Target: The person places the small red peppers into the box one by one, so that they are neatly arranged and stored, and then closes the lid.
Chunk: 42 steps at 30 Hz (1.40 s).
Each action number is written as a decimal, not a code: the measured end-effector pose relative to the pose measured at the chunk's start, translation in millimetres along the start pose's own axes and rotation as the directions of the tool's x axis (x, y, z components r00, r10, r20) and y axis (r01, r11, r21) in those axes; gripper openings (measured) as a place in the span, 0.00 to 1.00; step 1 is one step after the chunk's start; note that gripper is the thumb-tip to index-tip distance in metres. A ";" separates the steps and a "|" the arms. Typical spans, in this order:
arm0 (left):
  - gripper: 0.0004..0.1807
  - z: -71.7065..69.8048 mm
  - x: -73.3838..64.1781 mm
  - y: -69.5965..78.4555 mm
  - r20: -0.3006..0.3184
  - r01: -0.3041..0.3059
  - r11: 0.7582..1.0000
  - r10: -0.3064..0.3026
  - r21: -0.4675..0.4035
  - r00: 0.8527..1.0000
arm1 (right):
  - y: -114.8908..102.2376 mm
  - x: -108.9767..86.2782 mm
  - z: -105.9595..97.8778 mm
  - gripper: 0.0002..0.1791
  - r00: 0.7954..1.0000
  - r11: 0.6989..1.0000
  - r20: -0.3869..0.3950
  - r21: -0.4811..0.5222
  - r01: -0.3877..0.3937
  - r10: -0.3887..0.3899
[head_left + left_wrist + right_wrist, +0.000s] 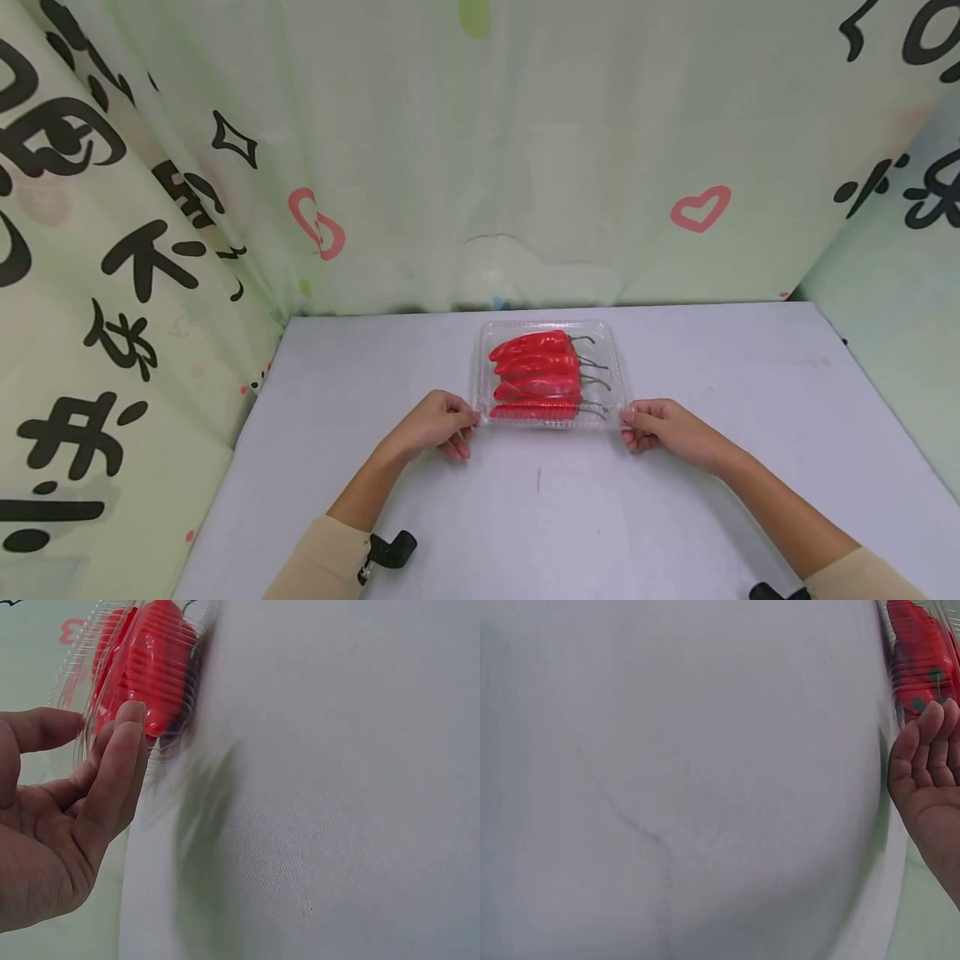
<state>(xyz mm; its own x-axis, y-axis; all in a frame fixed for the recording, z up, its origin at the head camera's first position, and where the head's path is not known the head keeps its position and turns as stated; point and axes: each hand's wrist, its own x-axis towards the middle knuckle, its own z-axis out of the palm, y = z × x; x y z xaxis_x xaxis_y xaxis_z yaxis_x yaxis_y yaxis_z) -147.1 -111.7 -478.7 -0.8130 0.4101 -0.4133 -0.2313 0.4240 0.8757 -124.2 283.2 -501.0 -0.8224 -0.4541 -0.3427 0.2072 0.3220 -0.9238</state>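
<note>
A clear plastic box (483, 367) with a ribbed rim is at the far middle of the white table. Several long red peppers (536, 364) lie side by side in it, their stems toward the right. My left hand (441, 423) pinches the near left corner between thumb and fingers; the left wrist view shows the thumb on one side of the clear rim and the fingertips on the other. At the near right corner, my right hand (663, 427) grips the edge with curled fingers. Its thumb is hidden in the right wrist view, where the fingertips overlap the box.
The white table (540, 517) extends around the box. Behind it hangs a pale green curtain (562, 167) with hearts, and more printed curtain stands along the left and right sides. A black wrist camera (393, 550) sits at the left sleeve.
</note>
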 end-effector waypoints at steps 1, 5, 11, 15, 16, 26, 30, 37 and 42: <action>0.15 0.0 0.1 -0.2 -0.002 0.000 1.000 0.000 0.004 1.000 | 0.3 -0.2 -0.2 0.19 1.000 1.000 -0.001 0.000 0.000 0.000; 0.15 0.1 0.6 -1.9 -0.013 -0.005 1.000 0.006 0.019 1.000 | 1.3 -2.4 -1.9 0.19 1.000 1.000 -0.009 -0.006 0.009 -0.009; 0.16 -2.9 -0.7 -4.4 -0.045 -0.015 0.999 0.016 0.032 0.999 | 0.1 -6.4 -6.1 0.19 0.999 0.997 -0.037 -0.066 0.026 -0.029; 0.16 -6.5 -2.3 -6.4 -0.087 -0.023 0.998 0.029 0.060 0.996 | -4.0 -8.8 -10.0 0.17 0.996 0.990 -0.082 -0.139 0.015 -0.027; 0.16 -7.5 -2.6 -6.7 -0.097 -0.026 0.997 0.033 0.067 0.995 | -5.0 -9.6 -11.3 0.17 0.995 0.988 -0.095 -0.156 0.011 -0.026; 0.17 -23.2 -10.5 0.0 -0.262 -0.061 0.972 0.121 0.227 0.958 | -25.2 -19.8 -31.3 0.18 0.979 0.932 -0.179 -0.363 0.024 -0.096; 0.19 -31.8 -15.8 4.5 -0.324 -0.079 0.955 0.174 0.284 0.930 | -37.8 -25.0 -39.8 0.20 0.960 0.898 -0.246 -0.440 0.011 -0.132; 0.29 -47.8 -24.0 14.8 -0.348 -0.138 0.914 0.280 0.381 0.895 | -57.1 -34.0 -50.4 0.27 0.907 0.800 -0.361 -0.598 -0.047 -0.217; 0.34 -53.1 -26.3 26.5 -0.352 -0.132 0.853 0.344 0.505 0.871 | -70.5 -33.3 -55.6 0.29 0.865 0.713 -0.405 -0.697 -0.083 -0.296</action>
<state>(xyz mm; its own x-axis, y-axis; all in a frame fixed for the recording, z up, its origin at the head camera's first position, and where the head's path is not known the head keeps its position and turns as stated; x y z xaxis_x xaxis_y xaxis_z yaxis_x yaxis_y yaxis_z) -160.2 -154.1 -431.3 -0.9755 0.2181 0.0291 0.1801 0.7153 0.6752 -140.8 321.8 -415.0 -0.9874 -0.1514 0.0457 -0.1534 0.8459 -0.5109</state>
